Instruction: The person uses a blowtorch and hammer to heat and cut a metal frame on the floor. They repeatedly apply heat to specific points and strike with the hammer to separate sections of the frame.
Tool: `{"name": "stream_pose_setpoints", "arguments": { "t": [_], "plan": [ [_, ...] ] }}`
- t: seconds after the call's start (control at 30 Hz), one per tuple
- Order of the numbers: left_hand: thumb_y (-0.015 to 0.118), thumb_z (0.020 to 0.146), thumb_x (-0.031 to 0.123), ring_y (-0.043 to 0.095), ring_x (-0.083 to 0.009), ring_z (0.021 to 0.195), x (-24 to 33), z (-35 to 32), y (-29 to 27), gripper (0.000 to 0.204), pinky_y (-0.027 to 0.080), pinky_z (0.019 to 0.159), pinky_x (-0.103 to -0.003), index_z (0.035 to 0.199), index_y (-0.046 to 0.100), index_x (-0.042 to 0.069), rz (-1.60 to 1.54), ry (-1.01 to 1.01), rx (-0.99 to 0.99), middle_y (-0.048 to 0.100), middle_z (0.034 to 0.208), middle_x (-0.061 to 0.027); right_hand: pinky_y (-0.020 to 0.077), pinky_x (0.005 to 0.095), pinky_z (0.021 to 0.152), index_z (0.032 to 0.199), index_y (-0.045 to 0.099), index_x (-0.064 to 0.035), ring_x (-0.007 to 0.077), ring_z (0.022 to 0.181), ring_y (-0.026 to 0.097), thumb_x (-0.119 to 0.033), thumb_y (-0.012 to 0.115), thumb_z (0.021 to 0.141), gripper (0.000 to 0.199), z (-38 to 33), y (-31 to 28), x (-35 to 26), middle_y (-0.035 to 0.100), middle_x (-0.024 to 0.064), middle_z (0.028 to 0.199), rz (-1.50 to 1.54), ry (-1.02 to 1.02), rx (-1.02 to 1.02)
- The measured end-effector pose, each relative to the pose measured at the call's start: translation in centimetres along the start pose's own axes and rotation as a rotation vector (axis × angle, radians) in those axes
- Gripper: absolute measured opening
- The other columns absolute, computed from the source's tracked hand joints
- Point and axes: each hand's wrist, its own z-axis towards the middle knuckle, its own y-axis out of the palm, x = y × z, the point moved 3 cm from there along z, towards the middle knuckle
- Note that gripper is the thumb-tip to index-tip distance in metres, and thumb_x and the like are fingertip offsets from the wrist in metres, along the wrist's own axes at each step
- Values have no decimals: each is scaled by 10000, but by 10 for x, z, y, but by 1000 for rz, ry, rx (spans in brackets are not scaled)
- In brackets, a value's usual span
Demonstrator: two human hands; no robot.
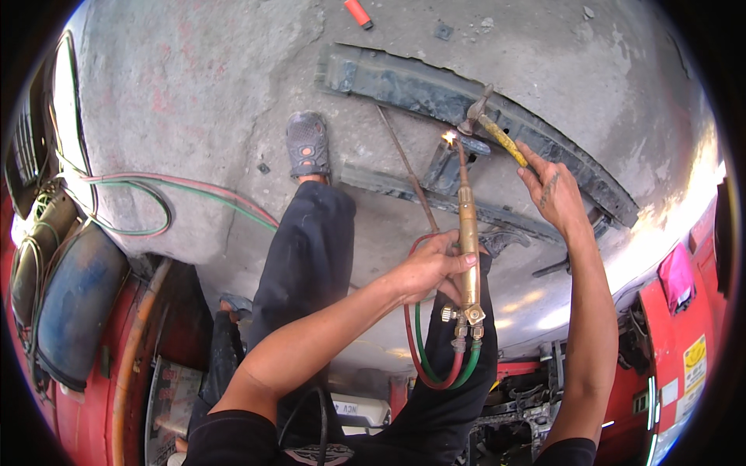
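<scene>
My left hand (429, 268) is closed around a brass gas torch (468, 225), with a small bright flame (449, 137) at its tip. Red and green hoses (458, 369) loop down from the torch's valve end. In my right hand (553, 190) is a hammer (501, 140) with a worn yellow handle. The hammer's head is over a curved dark metal beam (404, 78) on the floor, close to the flame. A short crosspiece (444, 167) joins the beam to a thinner bar (388, 182). A thin rusty rod (406, 163) slants down toward my left hand; whether they touch, I cannot tell.
My shoe (308, 144) stands on the concrete left of the beam. More hose (155, 182) trails across the floor from gas cylinders (81, 303) at the left. An orange-red object (358, 13) lies at the far edge. Red vehicle panels (684, 342) stand at the right.
</scene>
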Motion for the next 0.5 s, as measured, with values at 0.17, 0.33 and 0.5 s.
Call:
{"name": "stream_pose_setpoints", "arguments": {
  "t": [0.17, 0.33, 0.5],
  "plan": [
    [596, 1026, 196, 715, -263, 889, -1, -1, -1, 369, 669, 664, -425, 1312, 479, -7, 5, 7, 5, 596, 1028, -120, 530, 502, 781, 1433, 567, -138, 431, 812, 682, -171, 628, 967, 471, -1, -2, -10, 683, 259, 818, -16, 52, -61],
    [594, 1028, 196, 716, -259, 883, -1, 0, -2, 371, 668, 659, -420, 1312, 478, -12, 6, 12, -5, 601, 1029, -124, 530, 503, 776, 1431, 567, -135, 434, 808, 679, -168, 630, 964, 472, 0, 2, -7, 682, 256, 812, -24, 17, -22],
    [589, 1030, 192, 717, -258, 875, -7, -7, 1, 364, 667, 653, -421, 1307, 478, -16, -12, 3, -2, 605, 1030, -130, 525, 510, 791, 1430, 566, -137, 435, 839, 675, -175, 627, 963, 473, -4, -2, -13, 691, 249, 847, -28, 31, -58]
  ]
}}
